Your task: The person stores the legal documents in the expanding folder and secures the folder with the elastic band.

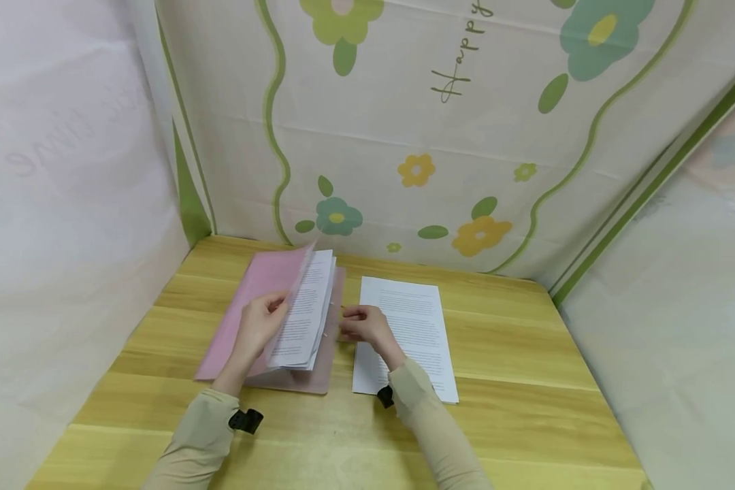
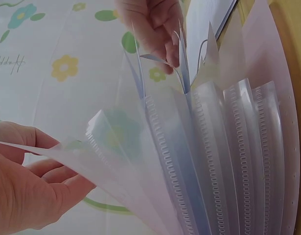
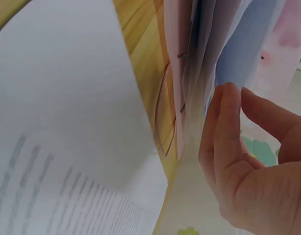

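A pink expanding file lies on the table at left, its cover lifted. My left hand grips that cover between thumb and fingers; the left wrist view shows the cover sheet running through the hand. Inside, clear pleated pockets fan apart, and printed pages stand in the front ones. My right hand is at the file's open side, thumb and fingertips close together beside the paper edges, with nothing visible between them.
A stack of printed sheets lies right of the file, partly under my right forearm. An elastic cord loops from the file's edge. Patterned cloth walls border the wooden table at the back and sides.
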A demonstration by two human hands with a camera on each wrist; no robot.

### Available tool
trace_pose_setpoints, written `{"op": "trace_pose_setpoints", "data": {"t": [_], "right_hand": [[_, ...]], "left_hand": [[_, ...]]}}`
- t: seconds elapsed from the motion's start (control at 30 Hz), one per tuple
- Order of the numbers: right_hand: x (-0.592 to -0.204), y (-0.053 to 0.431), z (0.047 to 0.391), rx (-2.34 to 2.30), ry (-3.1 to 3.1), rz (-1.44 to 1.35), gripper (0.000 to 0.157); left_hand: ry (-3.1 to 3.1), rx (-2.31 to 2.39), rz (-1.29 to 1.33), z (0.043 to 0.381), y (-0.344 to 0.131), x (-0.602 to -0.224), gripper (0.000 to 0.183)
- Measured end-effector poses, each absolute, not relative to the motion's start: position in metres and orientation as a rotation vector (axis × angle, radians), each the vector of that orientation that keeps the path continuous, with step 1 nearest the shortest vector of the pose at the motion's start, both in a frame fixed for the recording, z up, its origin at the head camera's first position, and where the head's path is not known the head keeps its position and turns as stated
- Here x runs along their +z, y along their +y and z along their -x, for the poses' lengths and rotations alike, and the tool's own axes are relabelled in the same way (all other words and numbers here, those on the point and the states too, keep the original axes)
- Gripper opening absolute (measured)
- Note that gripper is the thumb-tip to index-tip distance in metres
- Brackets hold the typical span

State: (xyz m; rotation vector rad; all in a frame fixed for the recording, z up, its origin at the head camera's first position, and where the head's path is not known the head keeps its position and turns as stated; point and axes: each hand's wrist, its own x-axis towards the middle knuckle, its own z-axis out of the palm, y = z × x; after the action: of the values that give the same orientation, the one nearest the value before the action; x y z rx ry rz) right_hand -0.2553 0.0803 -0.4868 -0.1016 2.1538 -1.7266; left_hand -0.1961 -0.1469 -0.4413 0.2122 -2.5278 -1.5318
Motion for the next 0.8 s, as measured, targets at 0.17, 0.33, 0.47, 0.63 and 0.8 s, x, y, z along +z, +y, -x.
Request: {"op": "trace_pose_setpoints", "data": {"t": [0.17,0.33,0.47,0.63,0.8], "right_hand": [[-0.487,0.093,0.255,-1.724,2.167,0.059,0.04],[-0.487,0.107,0.256,-1.709,2.19,0.009,0.038],[-0.489,0.119,0.256,-1.679,2.228,-0.029,0.036],[-0.493,0.134,0.255,-1.657,2.255,-0.059,0.039],[-0.496,0.151,0.254,-1.647,2.293,-0.095,0.038]], "left_hand": [[-2.527,-1.519,-0.201,0.196,-0.147,-0.443,0.037],[-2.523,-1.534,-0.198,0.197,-0.147,-0.443,0.037],[-2.528,-1.55,-0.201,0.197,-0.147,-0.443,0.037],[-2.527,-1.562,-0.208,0.196,-0.147,-0.442,0.037],[-2.525,-1.558,-0.205,0.195,-0.146,-0.442,0.037]]}}
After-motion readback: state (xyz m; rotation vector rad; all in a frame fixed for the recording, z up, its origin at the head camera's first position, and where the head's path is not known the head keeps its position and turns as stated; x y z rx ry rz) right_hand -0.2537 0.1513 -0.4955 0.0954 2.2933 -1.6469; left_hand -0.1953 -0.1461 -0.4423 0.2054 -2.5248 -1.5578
